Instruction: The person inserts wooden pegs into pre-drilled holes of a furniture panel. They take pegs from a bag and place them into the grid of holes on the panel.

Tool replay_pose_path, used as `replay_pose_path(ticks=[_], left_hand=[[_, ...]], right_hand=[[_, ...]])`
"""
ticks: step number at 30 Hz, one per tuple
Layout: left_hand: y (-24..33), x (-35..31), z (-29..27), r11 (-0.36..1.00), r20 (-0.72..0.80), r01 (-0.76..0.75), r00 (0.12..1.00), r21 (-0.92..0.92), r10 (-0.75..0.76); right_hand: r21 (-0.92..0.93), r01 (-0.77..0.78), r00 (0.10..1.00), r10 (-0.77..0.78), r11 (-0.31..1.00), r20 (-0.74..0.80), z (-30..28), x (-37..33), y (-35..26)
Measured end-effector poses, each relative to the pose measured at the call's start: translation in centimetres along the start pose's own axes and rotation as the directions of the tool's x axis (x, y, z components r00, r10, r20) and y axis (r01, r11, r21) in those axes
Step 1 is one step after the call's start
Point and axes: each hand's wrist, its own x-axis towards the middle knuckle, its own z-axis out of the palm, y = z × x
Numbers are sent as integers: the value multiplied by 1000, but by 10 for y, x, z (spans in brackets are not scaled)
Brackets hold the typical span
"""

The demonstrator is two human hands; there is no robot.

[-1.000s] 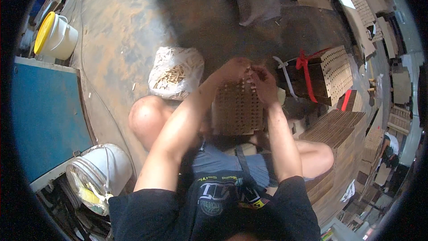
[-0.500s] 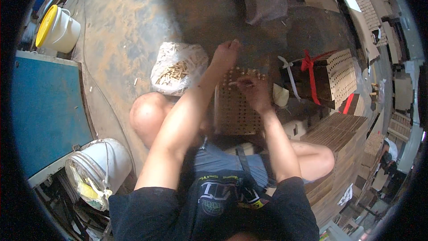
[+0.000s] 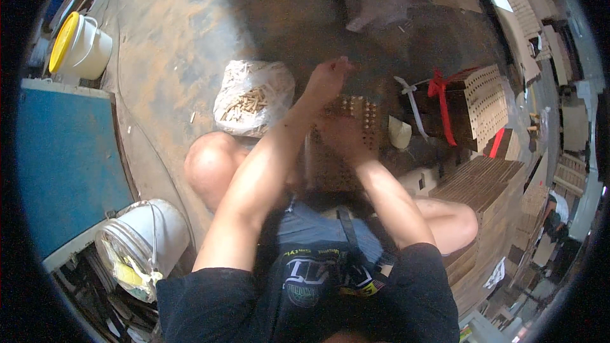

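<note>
A perforated wooden board (image 3: 337, 180) with rows of round holes lies in front of my crossed legs. Several short wooden dowels (image 3: 358, 105) stand in its far rows. Over the board's left side is my right hand (image 3: 346, 138), smeared by motion, so its fingers do not show clearly. My left hand (image 3: 329, 77) hovers past the board's far edge with its fingers curled closed; what is inside them is hidden. Left of the board sits a clear plastic bag (image 3: 283, 79), open at the top, with many loose dowels (image 3: 244, 107) in it.
At right, drilled boards (image 3: 488, 105) are bundled with a red strap (image 3: 438, 92) and a white one. A pale cup-like piece (image 3: 399, 133) rests beside the work board. Stacked cardboard (image 3: 476, 184) rises by my right knee. Two white buckets (image 3: 162, 228) and a blue panel (image 3: 70, 159) line the left.
My right hand has moved left across the board from its far rows, uncovering the dowels there. My left hand has shifted slightly right, still closed.
</note>
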Motion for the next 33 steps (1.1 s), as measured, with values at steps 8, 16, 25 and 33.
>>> replay_pose_path(ticks=[8, 16, 25, 33], left_hand=[[-2, 3, 16, 992, 113, 125, 986, 15, -126], [-64, 12, 77, 971, 361, -152, 908, -184, 210], [-15, -23, 62, 959, 473, -248, 867, 138, 156], [-34, -10, 47, 990, 216, -61, 976, 129, 32]], right_hand=[[497, -395, 916, 374, 772, 146, -24, -15, 14], [893, -315, 825, 558, 322, 90, -21, -50, 69], [945, -243, 817, 572, 221, 76, -36, -64, 75], [630, -306, 891, 448, 714, -75, -32, -109, 95]])
